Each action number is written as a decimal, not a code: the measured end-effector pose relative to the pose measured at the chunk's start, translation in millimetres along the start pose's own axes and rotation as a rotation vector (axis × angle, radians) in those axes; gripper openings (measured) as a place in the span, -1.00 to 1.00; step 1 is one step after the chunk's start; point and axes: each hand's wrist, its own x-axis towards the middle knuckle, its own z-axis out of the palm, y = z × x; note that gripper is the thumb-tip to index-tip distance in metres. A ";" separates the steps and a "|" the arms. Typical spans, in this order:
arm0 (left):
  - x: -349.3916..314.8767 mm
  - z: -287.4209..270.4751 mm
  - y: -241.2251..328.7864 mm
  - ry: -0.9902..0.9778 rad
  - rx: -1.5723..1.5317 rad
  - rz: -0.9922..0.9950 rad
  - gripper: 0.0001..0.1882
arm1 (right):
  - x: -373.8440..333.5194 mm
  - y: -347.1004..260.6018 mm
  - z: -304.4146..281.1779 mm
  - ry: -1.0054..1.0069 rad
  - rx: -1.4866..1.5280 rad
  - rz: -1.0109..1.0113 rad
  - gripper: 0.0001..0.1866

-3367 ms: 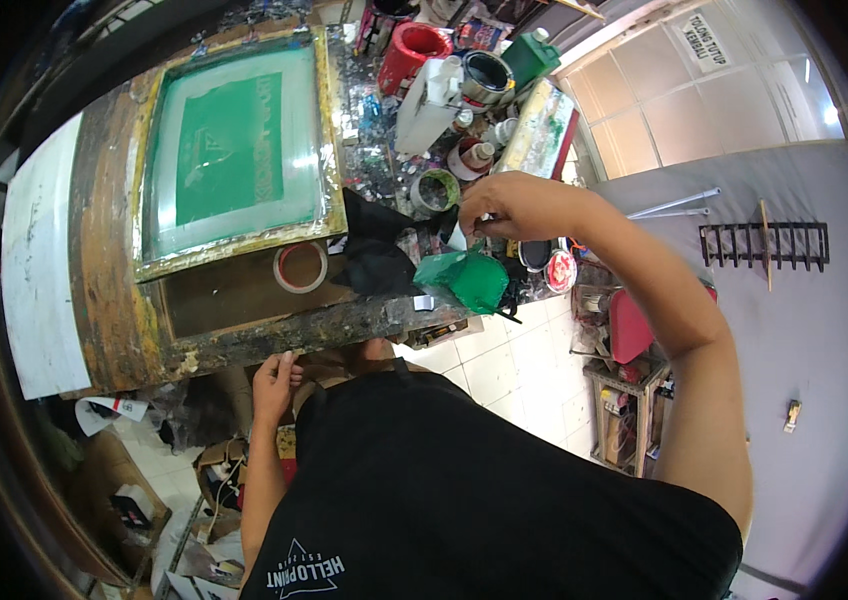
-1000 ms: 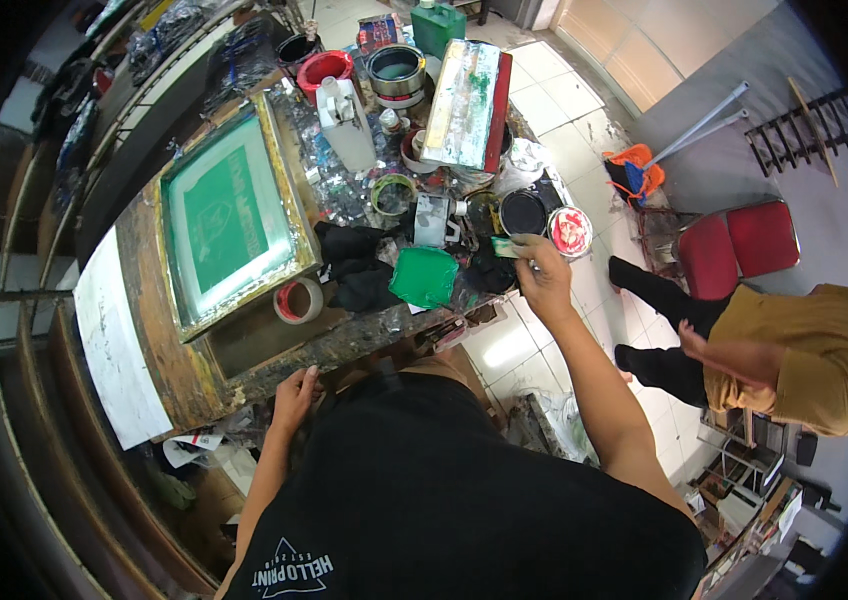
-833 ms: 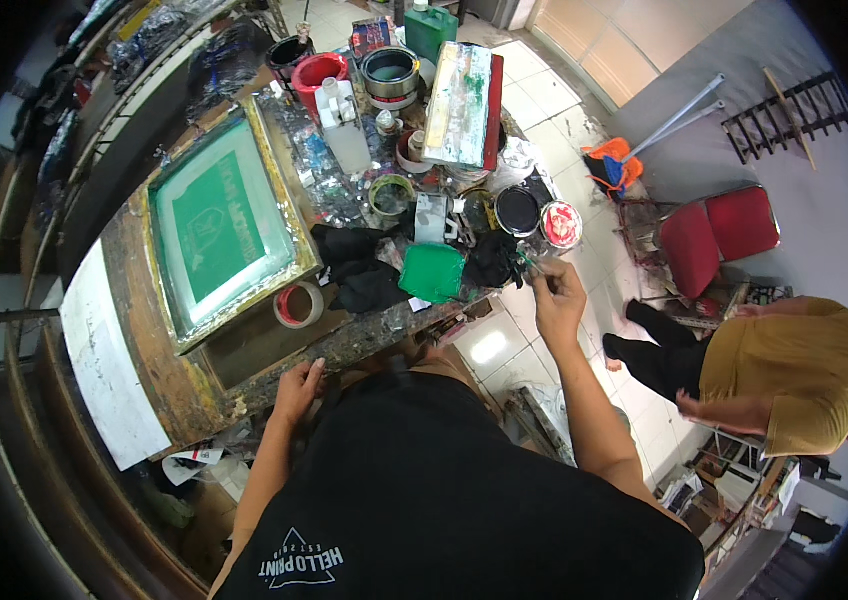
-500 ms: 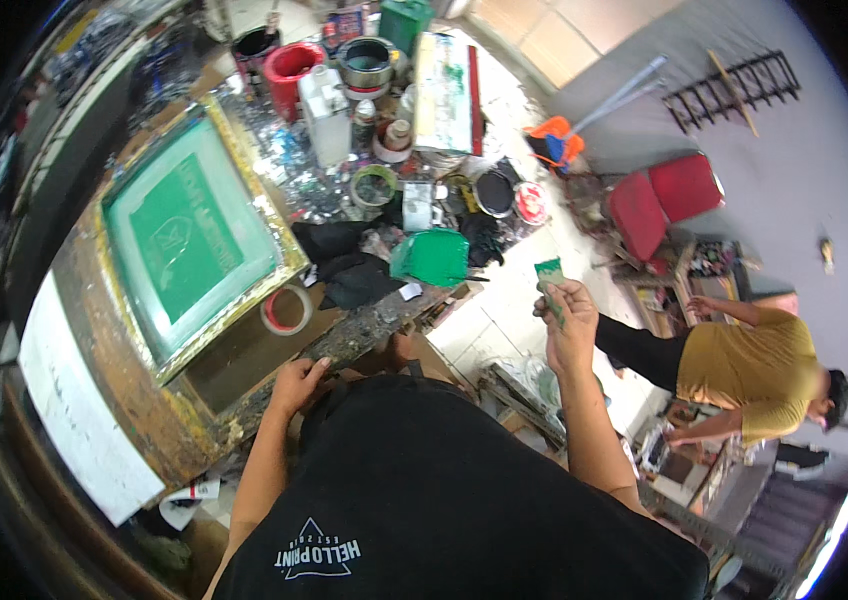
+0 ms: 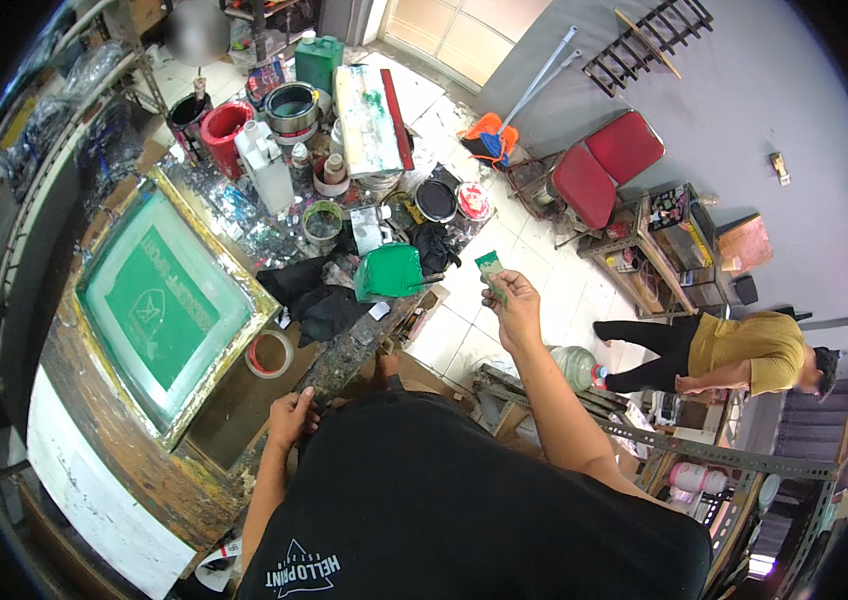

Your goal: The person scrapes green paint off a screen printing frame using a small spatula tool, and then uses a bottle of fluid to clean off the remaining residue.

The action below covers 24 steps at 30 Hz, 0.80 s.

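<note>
My right hand is raised over the floor to the right of the worktable. Between thumb and fingers it pinches a small flat green-smeared piece, whose exact kind I cannot make out. My left hand is curled over the stained table edge, close to my body. A framed printing screen lies on the table at the left, with green ink across its mesh and a pale design showing. Nearer my right hand sits a green ink-covered container, a handle sticking out of it.
Farther back crowd a red bucket, a white jug, a paint can and a green canister. A tape roll lies beside the screen. A person stands at the right, near a red chair.
My view has swung rightward, so the table and both hands appear farther left. My right hand still holds the green-smeared piece. The person at the right has lowered an arm.
</note>
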 end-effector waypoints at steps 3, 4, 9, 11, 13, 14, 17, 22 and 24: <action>-0.5 3.7 -2.4 0.037 0.030 0.025 -0.46 | 27.8 35.3 -19.8 0.107 -0.068 0.097 -0.91; -0.2 5.6 -1.9 0.040 0.042 0.041 -0.46 | 34.0 40.9 -27.3 0.102 -0.087 0.096 -0.91; -1.7 16.2 5.2 0.111 0.094 -0.025 -0.43 | 67.0 70.3 -36.7 0.080 -0.135 0.147 -0.92; -6.5 21.2 10.1 0.153 0.141 -0.018 -0.43 | 72.5 82.3 -32.4 0.084 -0.103 0.223 -0.93; 3.8 17.2 -22.0 0.204 0.342 0.049 -0.44 | 69.6 99.8 -24.2 0.068 0.048 0.336 -0.92; 6.9 14.1 -33.5 0.223 0.442 0.083 -0.44 | 67.5 108.0 -20.0 0.064 0.121 0.392 -0.92; -10.6 33.4 11.5 0.198 0.252 -0.083 -0.44 | 73.1 121.5 2.1 0.041 0.154 0.373 -0.92; -9.6 33.4 -7.8 0.180 0.333 -0.069 -0.43 | 94.1 116.4 39.9 0.177 -0.021 0.190 -0.84; -9.1 37.4 0.7 0.176 0.303 -0.056 -0.43 | 98.0 114.9 36.9 0.260 -0.391 0.094 -0.81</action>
